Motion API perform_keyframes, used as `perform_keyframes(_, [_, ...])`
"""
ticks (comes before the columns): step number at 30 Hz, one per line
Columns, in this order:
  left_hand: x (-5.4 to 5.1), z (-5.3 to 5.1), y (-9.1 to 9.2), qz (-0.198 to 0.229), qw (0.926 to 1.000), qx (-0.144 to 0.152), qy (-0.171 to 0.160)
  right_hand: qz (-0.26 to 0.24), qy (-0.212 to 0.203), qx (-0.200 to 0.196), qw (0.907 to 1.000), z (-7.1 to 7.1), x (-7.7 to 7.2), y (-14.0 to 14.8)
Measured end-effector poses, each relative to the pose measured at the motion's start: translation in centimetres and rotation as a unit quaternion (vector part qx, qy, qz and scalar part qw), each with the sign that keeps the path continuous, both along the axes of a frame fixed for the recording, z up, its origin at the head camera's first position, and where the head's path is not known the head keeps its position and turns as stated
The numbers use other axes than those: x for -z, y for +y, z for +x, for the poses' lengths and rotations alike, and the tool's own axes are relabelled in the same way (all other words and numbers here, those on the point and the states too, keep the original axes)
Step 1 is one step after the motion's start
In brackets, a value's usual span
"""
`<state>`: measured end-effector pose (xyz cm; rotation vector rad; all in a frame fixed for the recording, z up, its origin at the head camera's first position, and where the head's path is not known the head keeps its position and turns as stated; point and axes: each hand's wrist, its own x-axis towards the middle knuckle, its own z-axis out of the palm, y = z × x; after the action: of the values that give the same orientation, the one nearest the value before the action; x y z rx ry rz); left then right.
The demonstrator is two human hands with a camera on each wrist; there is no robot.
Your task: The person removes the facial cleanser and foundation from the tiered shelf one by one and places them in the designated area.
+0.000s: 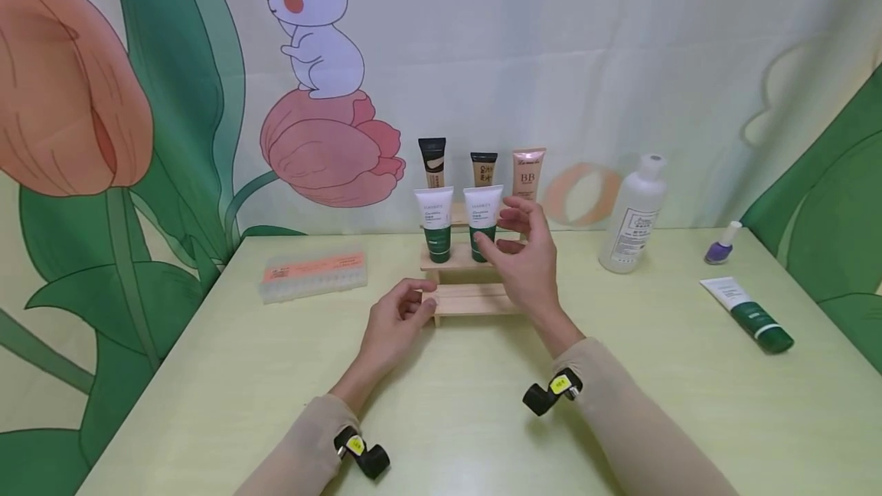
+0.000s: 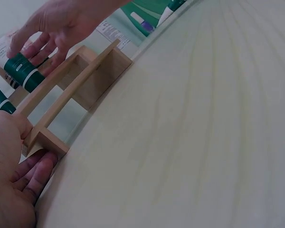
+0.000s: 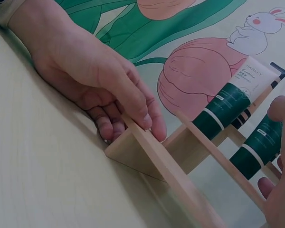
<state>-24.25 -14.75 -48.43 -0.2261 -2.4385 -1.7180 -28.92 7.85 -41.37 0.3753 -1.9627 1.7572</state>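
A stepped wooden rack (image 1: 475, 301) stands on the table, its lowest step bare. My left hand (image 1: 397, 320) holds the left end of that step, thumb in front, as the right wrist view also shows. On the middle step two white-and-green squeeze tubes stand upright: the left tube (image 1: 436, 224) and the right tube (image 1: 484, 207). My right hand (image 1: 529, 262) is at the right tube, thumb over its front and the other fingers curled at its side. Behind them stand two black-topped tubes (image 1: 432, 163) and a pink BB cream tube (image 1: 527, 174), partly hidden.
Left of the rack lies a flat clear case (image 1: 314, 275) with an orange label. To the right stand a white bottle (image 1: 632, 217) and a purple nail polish bottle (image 1: 721, 245). Another white-and-green tube (image 1: 749, 314) lies flat near them. A printed curtain hangs behind the table.
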Motion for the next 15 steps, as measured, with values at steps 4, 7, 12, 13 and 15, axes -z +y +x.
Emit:
perform_keyframes(4, [-0.02, 0.00, 0.02, -0.003, 1.0000, -0.002, -0.001, 0.010, -0.004, 0.000, 0.9999, -0.31, 0.40, -0.38])
perform_keyframes(7, [-0.11, 0.05, 0.05, -0.003, 1.0000, -0.001, -0.002, 0.018, -0.003, -0.002, 0.9998, -0.48, 0.50, -0.54])
perform_keyframes(12, [-0.16, 0.00, 0.07, -0.003, 1.0000, 0.000, -0.001, 0.032, -0.003, -0.001, 0.9995, -0.61, 0.52, -0.64])
perform_keyframes(13, [-0.17, -0.02, 0.06, -0.003, 1.0000, 0.000, 0.000, 0.037, -0.004, 0.000, 0.9993, -0.64, 0.54, -0.66])
perform_keyframes(15, [-0.21, -0.05, 0.04, -0.005, 1.0000, 0.000, 0.001, 0.042, -0.003, 0.001, 0.9991, -0.68, 0.56, -0.70])
